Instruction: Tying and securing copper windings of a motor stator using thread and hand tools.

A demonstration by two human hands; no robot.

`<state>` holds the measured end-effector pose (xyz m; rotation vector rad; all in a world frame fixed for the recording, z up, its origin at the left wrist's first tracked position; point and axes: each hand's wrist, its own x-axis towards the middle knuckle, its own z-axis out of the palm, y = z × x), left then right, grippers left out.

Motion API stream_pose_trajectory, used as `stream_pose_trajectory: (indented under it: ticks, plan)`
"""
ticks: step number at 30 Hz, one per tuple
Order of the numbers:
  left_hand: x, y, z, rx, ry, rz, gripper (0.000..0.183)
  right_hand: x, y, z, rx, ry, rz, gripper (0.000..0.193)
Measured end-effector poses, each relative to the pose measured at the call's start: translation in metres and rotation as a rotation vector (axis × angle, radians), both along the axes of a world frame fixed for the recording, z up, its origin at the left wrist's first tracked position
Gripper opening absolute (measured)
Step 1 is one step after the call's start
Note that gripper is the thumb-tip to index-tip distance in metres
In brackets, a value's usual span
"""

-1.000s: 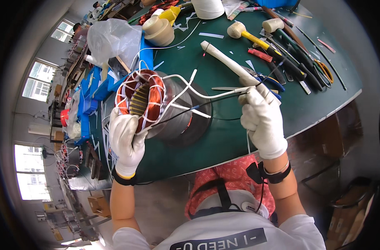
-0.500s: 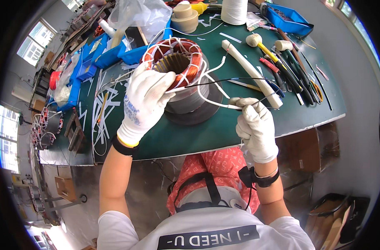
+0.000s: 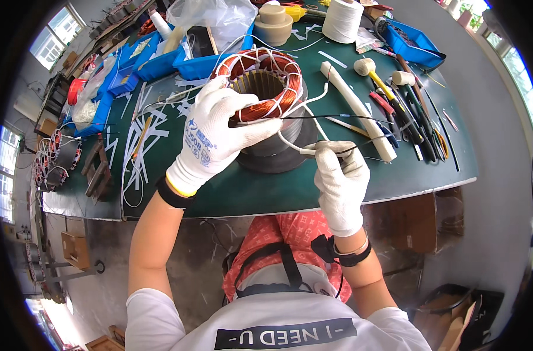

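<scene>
A motor stator [image 3: 292,82] stands upright on the table, its copper winding laced with white cord. My left hand [image 3: 211,131], in a white glove, is closed on the near left of the winding, its thumb stretched along the front near the leads. White-sleeved leads [image 3: 288,144] come out at the front right. My gloved right hand [image 3: 339,187] pinches the end of one sleeved lead, right of the stator. A thin black wire or tie [image 3: 330,116] runs rightward from beside my left thumb; its far part curves back toward my right fingers. What lies under my left palm is hidden.
Right of the stator lie a white rod [image 3: 360,111], a yellow-handled mallet [image 3: 374,76] and several hand tools. White strips [image 3: 140,146] are scattered at left. Behind stand blue bins [image 3: 199,68], a thread spool [image 3: 342,22] and tape rolls [image 3: 273,29].
My right hand has come closer to the stator, still pinching the lead. My left thumb has stretched out along the winding's front. The whole view has shifted slightly.
</scene>
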<state>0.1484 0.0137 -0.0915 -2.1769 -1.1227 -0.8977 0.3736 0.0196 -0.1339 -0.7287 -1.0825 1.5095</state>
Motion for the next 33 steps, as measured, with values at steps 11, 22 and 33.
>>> stream_pose_trajectory:
  ticks: [11,22,33]
  plan:
    - [-0.001,0.004,0.0,-0.012,-0.118,-0.021,0.057,-0.014,0.01,0.0,-0.068,0.187,0.244,0.018]
    - [-0.001,-0.002,-0.006,-0.067,-0.183,0.025,0.054,-0.057,-0.001,0.001,0.128,0.061,-0.047,0.02]
    - [-0.012,-0.006,0.0,-0.1,-0.173,-0.089,0.028,-0.078,-0.006,0.0,0.097,0.185,-0.233,0.018]
